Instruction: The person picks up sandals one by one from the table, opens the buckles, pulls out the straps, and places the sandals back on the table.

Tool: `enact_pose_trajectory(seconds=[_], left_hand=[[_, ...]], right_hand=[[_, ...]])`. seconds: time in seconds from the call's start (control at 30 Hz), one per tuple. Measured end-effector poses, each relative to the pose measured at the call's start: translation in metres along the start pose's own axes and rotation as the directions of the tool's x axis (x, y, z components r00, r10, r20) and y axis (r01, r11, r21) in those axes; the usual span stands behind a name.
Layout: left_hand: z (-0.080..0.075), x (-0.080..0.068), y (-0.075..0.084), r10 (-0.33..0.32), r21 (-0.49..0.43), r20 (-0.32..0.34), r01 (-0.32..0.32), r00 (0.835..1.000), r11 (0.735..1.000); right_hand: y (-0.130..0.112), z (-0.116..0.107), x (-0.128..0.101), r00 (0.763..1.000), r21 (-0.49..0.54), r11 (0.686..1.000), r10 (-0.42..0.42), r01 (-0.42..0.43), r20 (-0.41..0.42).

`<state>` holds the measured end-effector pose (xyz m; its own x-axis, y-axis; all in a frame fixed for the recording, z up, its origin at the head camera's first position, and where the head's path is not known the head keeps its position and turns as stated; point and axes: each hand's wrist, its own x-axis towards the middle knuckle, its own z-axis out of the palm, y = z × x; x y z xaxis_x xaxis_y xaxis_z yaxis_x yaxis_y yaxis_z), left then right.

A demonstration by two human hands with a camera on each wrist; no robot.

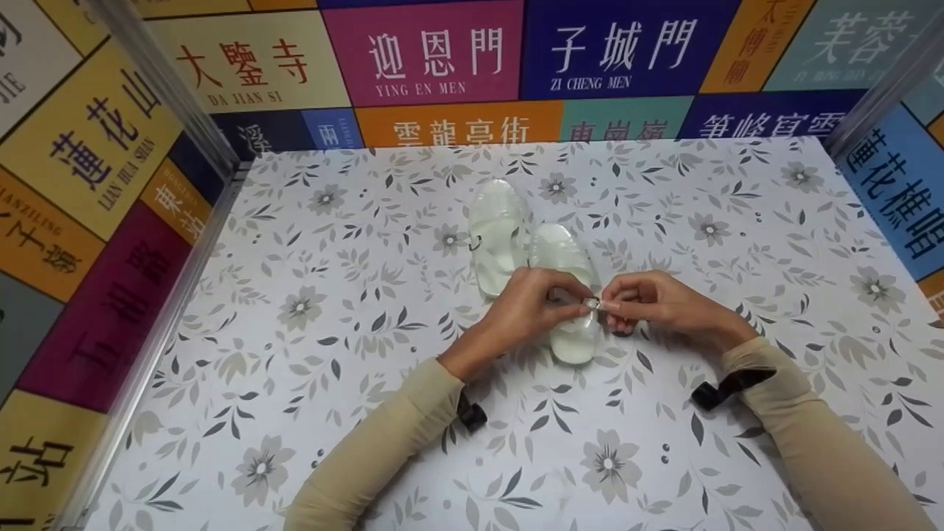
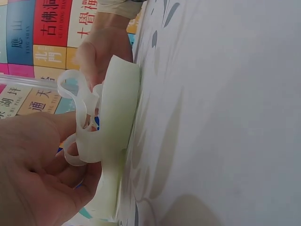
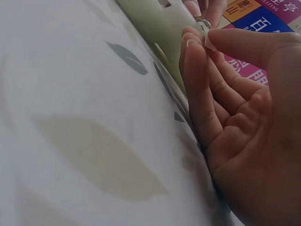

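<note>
A pair of translucent pale-green sandals lies on the table. The nearer sandal point(image 1: 574, 348) is under my hands, and the left wrist view shows its looped strap point(image 2: 87, 146) standing up from the thick sole point(image 2: 121, 103). With thumb and forefinger, my left hand point(image 1: 522, 301) pinches the small metal buckle point(image 1: 592, 303) at the sandal's right side. From the right, my right hand point(image 1: 653, 301) pinches the tip of the strap point(image 3: 209, 41) just beside that buckle. The farther sandal point(image 1: 493, 210) lies to the left, its strap end loose near a dark hook-like piece point(image 1: 476, 242).
The tabletop point(image 1: 369, 442) has a white covering with grey flowers and leaves. Colourful panels with Chinese lettering point(image 1: 435, 59) rise behind it and on both sides. A clear edge strip point(image 1: 140, 346) runs along the left. Dark cameras sit on both wrists.
</note>
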<state>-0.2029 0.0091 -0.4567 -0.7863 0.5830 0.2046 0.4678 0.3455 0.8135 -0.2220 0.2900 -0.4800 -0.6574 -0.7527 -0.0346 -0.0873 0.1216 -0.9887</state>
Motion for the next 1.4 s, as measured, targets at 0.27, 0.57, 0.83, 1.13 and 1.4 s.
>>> enact_pose_trajectory(seconds=[0.27, 0.57, 0.83, 1.13, 1.4], left_hand=[[0.0, -0.002, -0.003, 0.039, 0.009, 0.019, -0.039, 0.999, 0.999], [0.002, -0.001, -0.001, 0.055, 0.041, 0.017, -0.055, 0.998, 0.998], [0.002, 0.0, 0.0, 0.082, 0.116, 0.015, -0.083, 0.997, 0.99], [0.002, 0.0, 0.0, 0.086, 0.104, 0.011, -0.087, 0.996, 0.991], [0.002, 0.0, 0.001, 0.091, 0.099, 0.025, -0.093, 0.996, 0.991]], right_hand=[[0.002, 0.002, 0.001, 0.998, 0.015, 0.999, 0.047, -0.046, -0.031], [0.004, 0.006, -0.001, 0.998, 0.026, 0.999, 0.046, -0.045, -0.046], [0.004, 0.011, 0.002, 0.995, 0.018, 0.999, 0.036, -0.034, -0.089], [0.003, 0.012, 0.001, 0.993, 0.042, 0.998, 0.043, -0.039, -0.107], [0.0, 0.014, 0.0, 0.987, 0.062, 0.996, 0.071, -0.063, -0.147]])
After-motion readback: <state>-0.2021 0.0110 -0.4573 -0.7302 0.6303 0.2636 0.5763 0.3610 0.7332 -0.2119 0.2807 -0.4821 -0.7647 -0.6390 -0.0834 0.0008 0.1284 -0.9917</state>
